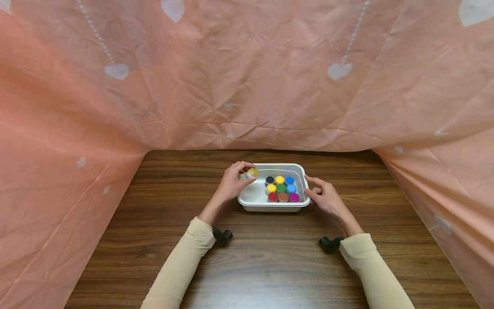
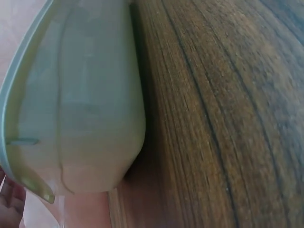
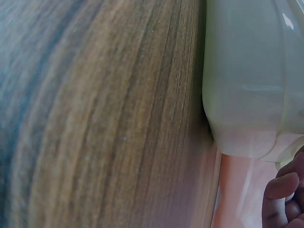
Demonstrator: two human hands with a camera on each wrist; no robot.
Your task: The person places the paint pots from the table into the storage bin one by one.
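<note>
A white plastic tray (image 1: 251,201) stands on the table, its outer wall (image 2: 95,95) filling much of the left wrist view. On the right side of its floor, several small paint pots (image 1: 281,188) sit close together in rows, with black, yellow, blue, green, red, brown and purple tops. My left hand (image 1: 233,180) pinches another small pot (image 1: 251,172) with a yellow top and a label, tilted over the tray's left end. At the right end, my right hand (image 1: 326,196) holds the rim between thumb and forefinger, its other fingers (image 3: 280,187) curled below the rim.
The dark wood-grain table (image 1: 266,257) reaches around the tray on all sides. A pink curtain (image 1: 247,86) with white hearts hangs behind and along both sides. Black wrist devices (image 1: 222,235) sit at the cuffs of beige sleeves.
</note>
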